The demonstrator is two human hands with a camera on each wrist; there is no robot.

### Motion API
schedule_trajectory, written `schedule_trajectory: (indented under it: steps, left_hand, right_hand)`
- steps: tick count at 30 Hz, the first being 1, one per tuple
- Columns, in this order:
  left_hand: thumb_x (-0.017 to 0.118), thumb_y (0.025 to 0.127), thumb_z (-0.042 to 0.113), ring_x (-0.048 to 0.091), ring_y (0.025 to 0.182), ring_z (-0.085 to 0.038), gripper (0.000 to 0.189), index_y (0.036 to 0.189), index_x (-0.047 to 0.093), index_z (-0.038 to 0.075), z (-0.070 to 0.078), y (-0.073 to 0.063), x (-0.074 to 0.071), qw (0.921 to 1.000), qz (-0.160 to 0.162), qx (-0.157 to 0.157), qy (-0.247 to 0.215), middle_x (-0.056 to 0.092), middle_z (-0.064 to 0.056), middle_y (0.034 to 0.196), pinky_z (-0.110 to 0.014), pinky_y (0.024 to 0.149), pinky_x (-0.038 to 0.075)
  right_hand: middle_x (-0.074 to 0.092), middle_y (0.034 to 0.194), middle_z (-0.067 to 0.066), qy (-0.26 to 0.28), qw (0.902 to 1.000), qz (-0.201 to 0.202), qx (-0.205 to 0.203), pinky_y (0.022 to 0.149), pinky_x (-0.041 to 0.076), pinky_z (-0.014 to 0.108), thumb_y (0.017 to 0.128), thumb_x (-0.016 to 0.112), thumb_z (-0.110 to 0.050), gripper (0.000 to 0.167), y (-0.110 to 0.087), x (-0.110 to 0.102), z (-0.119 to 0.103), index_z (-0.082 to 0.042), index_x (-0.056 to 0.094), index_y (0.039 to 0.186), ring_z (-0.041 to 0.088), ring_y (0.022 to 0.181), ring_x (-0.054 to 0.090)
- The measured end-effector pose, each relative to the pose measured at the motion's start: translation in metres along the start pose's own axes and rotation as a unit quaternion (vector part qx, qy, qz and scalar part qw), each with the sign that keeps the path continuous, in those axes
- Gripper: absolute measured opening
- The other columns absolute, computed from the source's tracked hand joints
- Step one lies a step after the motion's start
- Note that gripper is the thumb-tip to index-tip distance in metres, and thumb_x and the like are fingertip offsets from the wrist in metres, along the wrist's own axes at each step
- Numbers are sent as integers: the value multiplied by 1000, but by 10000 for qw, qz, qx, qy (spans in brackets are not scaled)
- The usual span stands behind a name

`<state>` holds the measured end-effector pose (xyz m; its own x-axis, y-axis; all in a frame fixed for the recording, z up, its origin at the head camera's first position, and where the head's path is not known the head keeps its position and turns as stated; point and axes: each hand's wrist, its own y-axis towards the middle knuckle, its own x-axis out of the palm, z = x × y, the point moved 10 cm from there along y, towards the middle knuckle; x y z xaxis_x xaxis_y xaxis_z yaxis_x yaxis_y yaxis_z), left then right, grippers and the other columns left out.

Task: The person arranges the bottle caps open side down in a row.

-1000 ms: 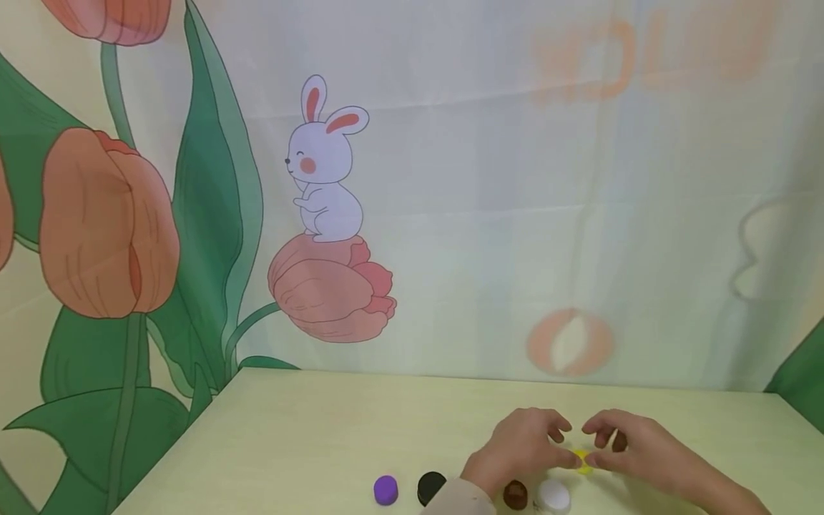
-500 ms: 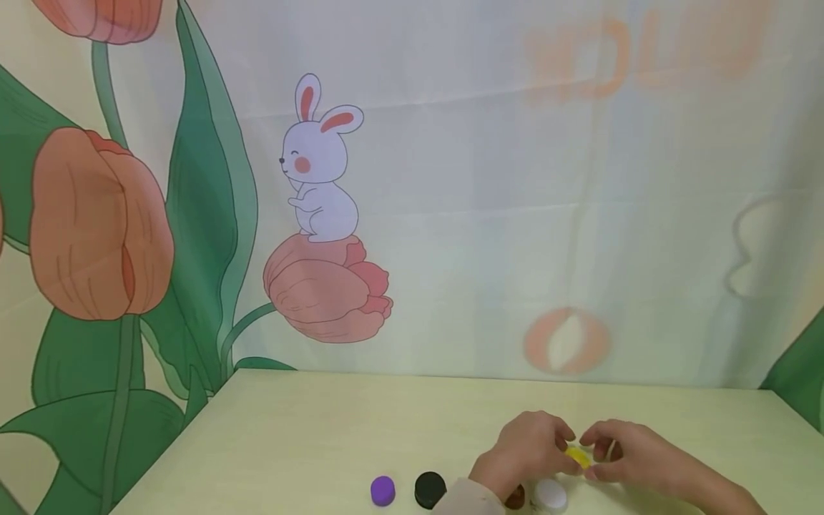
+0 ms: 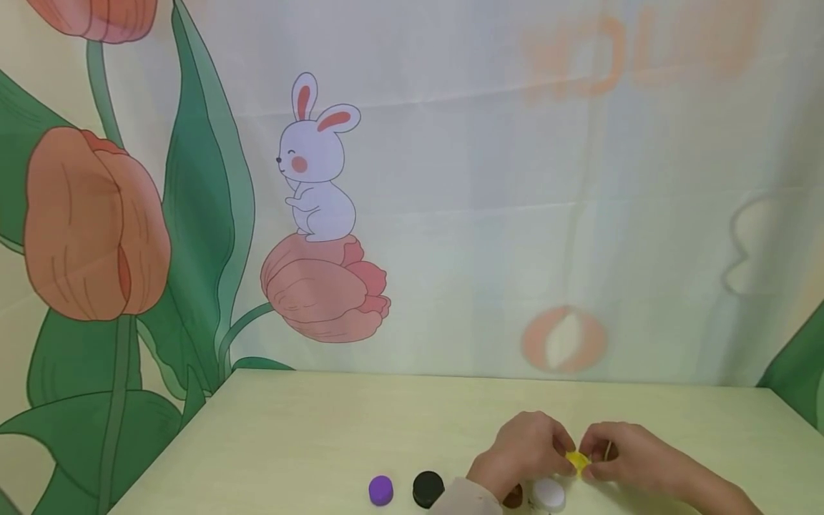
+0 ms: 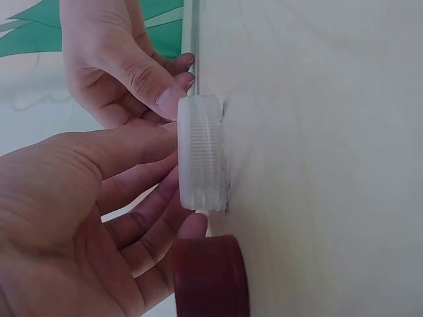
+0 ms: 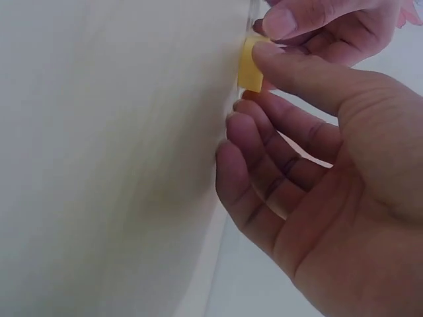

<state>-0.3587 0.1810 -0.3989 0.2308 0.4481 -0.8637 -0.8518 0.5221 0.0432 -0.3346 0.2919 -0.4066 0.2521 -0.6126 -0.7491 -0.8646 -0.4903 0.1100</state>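
Observation:
A yellow bottle cap (image 3: 578,463) sits between the two hands, low over the right part of the table. My left hand (image 3: 529,445) pinches its left side with curled fingers and thumb. From the other side my right hand (image 3: 631,452) grips it, the thumb lying flat on the cap's face in the right wrist view. A white ridged cap (image 4: 199,153) stands close in front of the left hand and hides its fingertips in the left wrist view. Beside it is a brown cap (image 4: 210,276), partly covered by the left forearm in the head view.
Farther left on the pale table (image 3: 309,429) lie a black cap (image 3: 428,489) and a purple cap (image 3: 380,491). Behind the table hangs a cloth backdrop (image 3: 463,214) printed with tulips and a rabbit.
The left fingers have closed in on the yellow cap, and it has turned a little between the hands. The head view has shifted slightly to the right.

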Motion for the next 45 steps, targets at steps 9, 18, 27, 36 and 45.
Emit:
schedule_trajectory:
  steps: [9, 18, 27, 36, 45]
  left_hand:
    - [94, 80, 21, 55, 71, 6, 21, 99, 84, 24, -1, -1, -4, 9996, -27, 197, -219, 67, 20, 77, -14, 69, 44]
    - [93, 83, 16, 61, 75, 9, 27, 107, 83, 21, 1, -5, -20, 9954, 337, 759, -488, 71, 18, 86, -11, 71, 47]
    - [88, 87, 12, 59, 74, 11, 21, 105, 83, 21, -4, -11, -36, 9905, 735, 860, -780, 70, 21, 92, -11, 67, 47]
    - [85, 92, 19, 57, 74, 9, 8, 99, 84, 23, -7, -14, -41, 9894, 896, 827, -785, 69, 22, 84, -13, 65, 47]
    - [84, 94, 25, 57, 74, 8, 5, 98, 84, 22, -9, -15, -43, 9891, 943, 768, -833, 67, 24, 80, -14, 66, 46]
  right_hand:
    - [63, 85, -14, -84, 9997, 148, -181, 64, 48, 25, 95, 80, -16, 12, 1, -1, -8, -11, 70, 101, 2, 73, 56]
    - [66, 91, -10, 98, 9994, 326, 42, 64, 49, 27, 103, 72, -22, 9, 0, -8, -13, -13, 72, 107, 6, 76, 58]
    - [70, 97, 1, 450, 9970, 616, 142, 64, 56, 30, 108, 66, -25, 15, 1, -12, -18, -13, 74, 113, 15, 75, 65]
    - [64, 100, 6, 619, 9954, 721, 148, 67, 56, 31, 111, 60, -25, 20, 0, -14, -21, -11, 72, 115, 15, 74, 62]
    - [67, 99, 6, 629, 9948, 773, 191, 67, 57, 32, 109, 64, -26, 17, 1, -14, -22, -11, 72, 114, 17, 76, 64]
